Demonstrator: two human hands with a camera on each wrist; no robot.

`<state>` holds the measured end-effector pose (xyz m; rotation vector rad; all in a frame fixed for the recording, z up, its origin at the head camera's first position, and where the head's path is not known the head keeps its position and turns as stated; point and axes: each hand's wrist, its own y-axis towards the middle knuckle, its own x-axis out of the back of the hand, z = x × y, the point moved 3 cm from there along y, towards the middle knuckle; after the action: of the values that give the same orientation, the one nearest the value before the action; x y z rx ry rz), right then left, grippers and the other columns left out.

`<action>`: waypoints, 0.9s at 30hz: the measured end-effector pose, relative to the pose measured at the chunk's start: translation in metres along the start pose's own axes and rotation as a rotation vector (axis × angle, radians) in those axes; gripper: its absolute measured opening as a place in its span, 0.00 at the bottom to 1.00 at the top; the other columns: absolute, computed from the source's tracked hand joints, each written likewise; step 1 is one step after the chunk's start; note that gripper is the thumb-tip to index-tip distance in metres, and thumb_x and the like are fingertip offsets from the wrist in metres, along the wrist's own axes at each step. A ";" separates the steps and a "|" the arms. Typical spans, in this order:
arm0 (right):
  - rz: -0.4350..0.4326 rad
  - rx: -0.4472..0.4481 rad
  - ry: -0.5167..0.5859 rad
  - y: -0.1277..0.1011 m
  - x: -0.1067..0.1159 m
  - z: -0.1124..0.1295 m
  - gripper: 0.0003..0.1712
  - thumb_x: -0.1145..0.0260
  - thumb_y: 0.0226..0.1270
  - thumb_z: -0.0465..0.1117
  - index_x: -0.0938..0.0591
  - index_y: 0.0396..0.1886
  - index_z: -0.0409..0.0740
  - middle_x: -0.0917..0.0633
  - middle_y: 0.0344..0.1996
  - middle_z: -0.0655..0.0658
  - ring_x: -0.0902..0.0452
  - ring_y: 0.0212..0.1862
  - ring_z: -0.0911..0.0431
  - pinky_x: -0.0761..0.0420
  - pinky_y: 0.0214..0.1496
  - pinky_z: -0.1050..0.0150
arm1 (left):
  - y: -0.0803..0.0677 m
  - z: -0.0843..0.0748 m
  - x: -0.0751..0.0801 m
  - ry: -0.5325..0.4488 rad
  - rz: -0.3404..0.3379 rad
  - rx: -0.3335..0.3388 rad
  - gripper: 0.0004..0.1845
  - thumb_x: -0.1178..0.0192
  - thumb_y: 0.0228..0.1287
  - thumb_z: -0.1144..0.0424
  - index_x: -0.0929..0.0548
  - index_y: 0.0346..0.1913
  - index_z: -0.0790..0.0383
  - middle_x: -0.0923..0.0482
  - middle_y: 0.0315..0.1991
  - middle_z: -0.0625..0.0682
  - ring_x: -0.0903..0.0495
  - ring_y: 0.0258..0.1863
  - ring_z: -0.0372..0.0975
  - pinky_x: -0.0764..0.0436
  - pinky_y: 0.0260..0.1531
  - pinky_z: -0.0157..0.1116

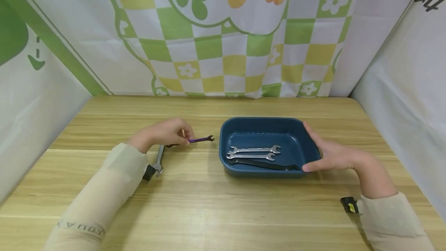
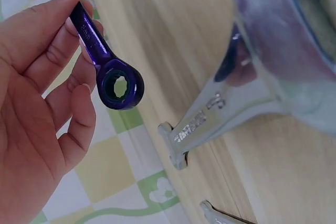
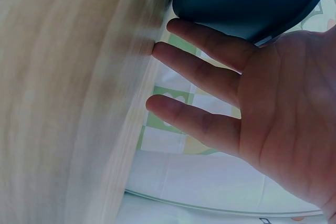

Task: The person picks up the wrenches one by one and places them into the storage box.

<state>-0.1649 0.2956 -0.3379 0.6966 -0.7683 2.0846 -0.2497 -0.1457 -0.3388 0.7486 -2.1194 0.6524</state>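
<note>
The left hand (image 1: 163, 133) pinches a purple ratchet wrench (image 1: 201, 139) just above the table (image 1: 209, 204), left of the blue tray (image 1: 230, 165). The right hand (image 1: 331, 154), fingers straight, braces the tray's right wall, apparently steadying it. Only the left wrist view shows the wrench's ring end (image 2: 119, 86).

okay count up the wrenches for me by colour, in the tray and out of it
Silver wrenches: 3, two in the blue tray at and, one on the table
Black wrench: 1, in the tray
Purple wrench: 1, held by the left hand
Total: 5
</note>
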 end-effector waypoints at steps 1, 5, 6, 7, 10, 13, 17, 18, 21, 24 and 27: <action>-0.001 0.002 0.000 0.000 0.000 0.000 0.74 0.25 0.58 0.53 0.77 0.78 0.51 0.69 0.78 0.31 0.66 0.77 0.28 0.52 0.71 0.27 | -0.001 0.000 0.001 -0.001 -0.005 0.009 0.02 0.35 0.63 0.71 0.14 0.37 0.63 0.15 0.37 0.50 0.16 0.36 0.39 0.18 0.37 0.36; 0.001 0.001 0.006 0.000 0.000 0.000 0.74 0.25 0.57 0.53 0.77 0.78 0.51 0.69 0.78 0.31 0.67 0.77 0.27 0.53 0.71 0.27 | -0.004 0.000 0.003 -0.006 -0.023 0.041 0.03 0.34 0.63 0.69 0.14 0.38 0.61 0.15 0.37 0.49 0.17 0.35 0.38 0.19 0.36 0.36; 0.002 -0.002 0.009 0.000 0.000 0.000 0.74 0.25 0.57 0.53 0.77 0.78 0.51 0.69 0.78 0.31 0.67 0.77 0.27 0.53 0.71 0.27 | -0.005 -0.001 0.004 -0.007 -0.025 0.047 0.03 0.34 0.63 0.69 0.14 0.38 0.61 0.15 0.37 0.48 0.18 0.35 0.38 0.19 0.36 0.36; 0.003 -0.004 0.011 0.000 0.000 0.000 0.74 0.25 0.57 0.53 0.77 0.78 0.52 0.69 0.78 0.31 0.67 0.77 0.27 0.53 0.71 0.27 | -0.005 -0.001 0.004 -0.009 -0.027 0.051 0.03 0.34 0.63 0.69 0.14 0.38 0.61 0.15 0.37 0.48 0.18 0.35 0.38 0.19 0.35 0.36; 0.004 -0.007 0.009 0.000 0.000 0.000 0.74 0.25 0.58 0.53 0.77 0.78 0.52 0.69 0.78 0.31 0.67 0.77 0.27 0.52 0.71 0.27 | -0.006 -0.003 0.004 -0.015 -0.030 0.054 0.02 0.34 0.63 0.68 0.14 0.38 0.60 0.15 0.36 0.47 0.18 0.35 0.38 0.20 0.35 0.36; 0.002 -0.007 0.007 0.000 0.000 0.000 0.74 0.25 0.58 0.53 0.77 0.78 0.52 0.69 0.78 0.31 0.66 0.77 0.27 0.52 0.71 0.27 | -0.006 -0.005 0.005 -0.013 -0.039 0.031 0.03 0.34 0.63 0.68 0.13 0.39 0.61 0.14 0.37 0.47 0.18 0.35 0.38 0.19 0.35 0.36; 0.003 -0.003 0.010 -0.001 0.000 0.001 0.74 0.25 0.58 0.53 0.77 0.78 0.52 0.69 0.78 0.31 0.67 0.77 0.27 0.52 0.71 0.27 | -0.007 -0.005 0.005 -0.022 -0.051 0.018 0.05 0.34 0.63 0.68 0.12 0.41 0.61 0.13 0.39 0.49 0.18 0.35 0.38 0.19 0.35 0.36; 0.003 -0.001 0.011 -0.001 0.000 0.001 0.74 0.25 0.58 0.53 0.76 0.78 0.51 0.69 0.78 0.31 0.67 0.77 0.27 0.52 0.71 0.27 | -0.007 -0.006 0.005 -0.032 -0.052 0.023 0.06 0.34 0.63 0.68 0.12 0.41 0.61 0.13 0.40 0.50 0.18 0.36 0.39 0.19 0.36 0.37; 0.004 0.000 0.012 0.000 -0.001 0.001 0.74 0.25 0.58 0.53 0.76 0.78 0.51 0.69 0.78 0.31 0.66 0.77 0.27 0.52 0.71 0.27 | -0.009 -0.008 0.007 -0.045 -0.061 0.025 0.06 0.35 0.64 0.68 0.12 0.42 0.62 0.13 0.40 0.51 0.18 0.37 0.40 0.20 0.36 0.37; 0.006 -0.004 0.009 0.000 -0.001 0.001 0.74 0.25 0.58 0.53 0.77 0.78 0.51 0.69 0.78 0.30 0.66 0.76 0.26 0.51 0.71 0.27 | -0.009 -0.012 0.010 -0.053 -0.076 0.005 0.06 0.36 0.64 0.68 0.13 0.42 0.63 0.13 0.41 0.53 0.18 0.37 0.41 0.20 0.36 0.37; 0.005 -0.009 0.011 0.000 0.000 0.001 0.74 0.25 0.58 0.53 0.77 0.78 0.52 0.69 0.78 0.30 0.66 0.76 0.26 0.52 0.70 0.27 | -0.006 -0.017 0.014 -0.049 -0.095 -0.028 0.06 0.36 0.65 0.68 0.13 0.42 0.63 0.13 0.41 0.54 0.18 0.38 0.42 0.20 0.35 0.37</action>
<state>-0.1646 0.2955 -0.3371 0.6780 -0.7736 2.0865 -0.2444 -0.1427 -0.3173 0.8520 -2.1189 0.5581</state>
